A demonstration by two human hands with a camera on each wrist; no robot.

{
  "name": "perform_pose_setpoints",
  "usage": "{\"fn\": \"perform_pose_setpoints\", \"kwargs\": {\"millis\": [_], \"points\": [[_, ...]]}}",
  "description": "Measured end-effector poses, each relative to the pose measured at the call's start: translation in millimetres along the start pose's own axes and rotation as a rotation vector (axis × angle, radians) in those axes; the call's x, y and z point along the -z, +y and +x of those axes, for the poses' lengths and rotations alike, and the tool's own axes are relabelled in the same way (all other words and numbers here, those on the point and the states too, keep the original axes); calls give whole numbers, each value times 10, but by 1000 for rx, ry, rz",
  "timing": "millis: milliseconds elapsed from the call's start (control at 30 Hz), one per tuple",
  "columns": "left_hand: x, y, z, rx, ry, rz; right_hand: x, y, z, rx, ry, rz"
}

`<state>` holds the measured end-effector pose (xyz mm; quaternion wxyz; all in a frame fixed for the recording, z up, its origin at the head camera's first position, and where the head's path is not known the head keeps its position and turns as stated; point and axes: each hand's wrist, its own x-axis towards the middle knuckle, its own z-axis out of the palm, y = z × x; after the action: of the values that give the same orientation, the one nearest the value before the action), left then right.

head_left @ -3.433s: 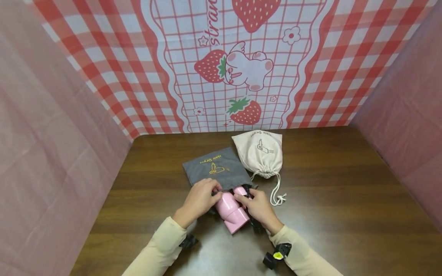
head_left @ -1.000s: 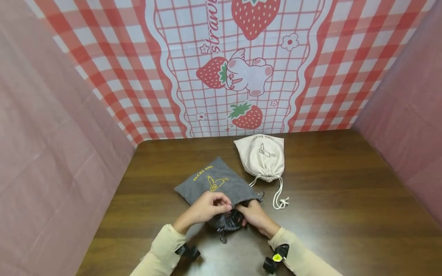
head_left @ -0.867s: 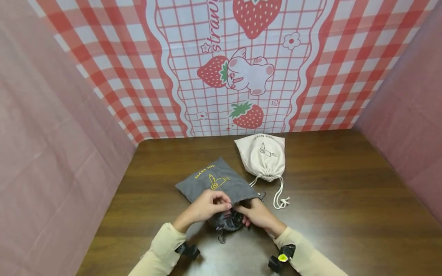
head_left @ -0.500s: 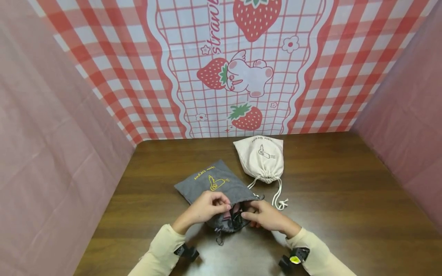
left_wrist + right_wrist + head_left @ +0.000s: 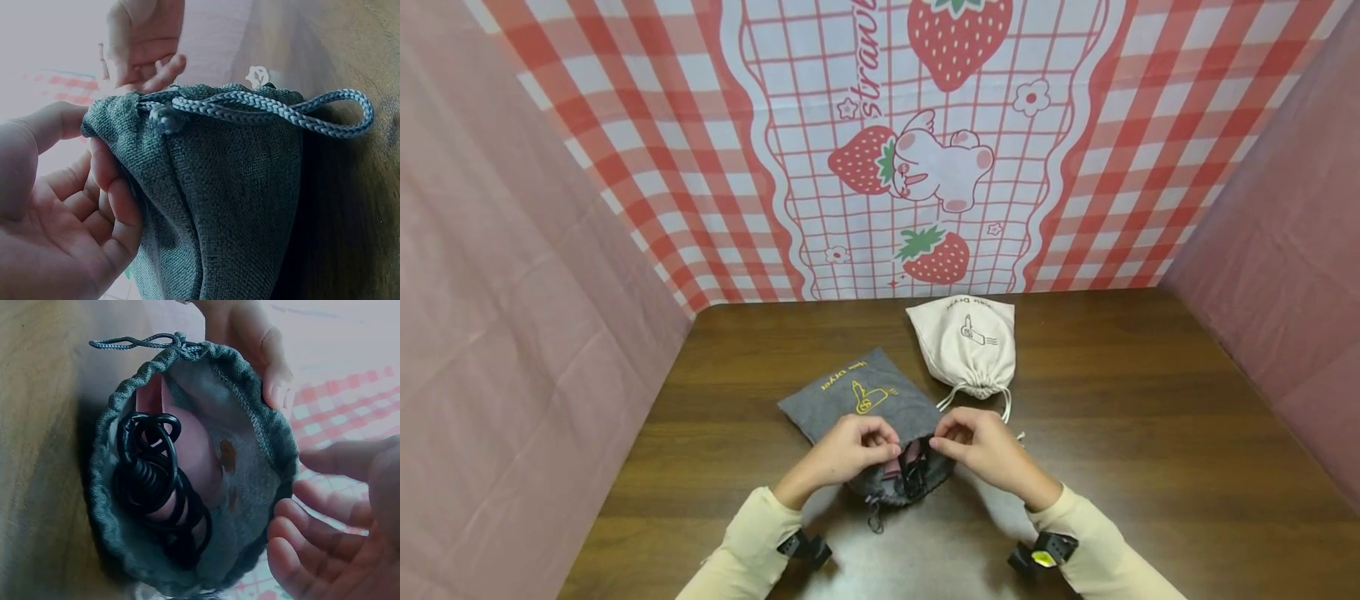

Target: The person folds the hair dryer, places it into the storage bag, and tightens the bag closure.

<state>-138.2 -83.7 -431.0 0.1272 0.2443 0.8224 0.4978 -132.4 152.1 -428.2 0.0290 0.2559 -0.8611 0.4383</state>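
Note:
A grey drawstring bag with a yellow hair dryer print lies on the table, its mouth toward the person. Inside it, the right wrist view shows a pink hair dryer and its coiled black power cord. My left hand pinches the left part of the mouth's upper rim between thumb and fingers. At the right part of that rim, my right hand pinches the cloth. The mouth gapes wide. A knotted drawstring loop hangs out at the left side.
Behind and to the right lies a cream drawstring bag, cinched, its white cords partly hidden by the right hand. The wooden table meets a strawberry-print cloth at the back and pink cloth walls at both sides.
The hair dryer, earlier sticking out of the grey bag, now sits inside it. My right hand has come out of the mouth and moved up to its rim; the left stays put lately.

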Motion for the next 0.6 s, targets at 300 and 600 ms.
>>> {"fn": "perform_pose_setpoints", "kwargs": {"millis": [300, 600], "points": [[-4, 10, 7, -11, -9, -12, -90, -102, 35, 250, 52, -282], [-18, 33, -5, -21, -7, 16, -161, -115, 106, 360, 14, -420]]}}
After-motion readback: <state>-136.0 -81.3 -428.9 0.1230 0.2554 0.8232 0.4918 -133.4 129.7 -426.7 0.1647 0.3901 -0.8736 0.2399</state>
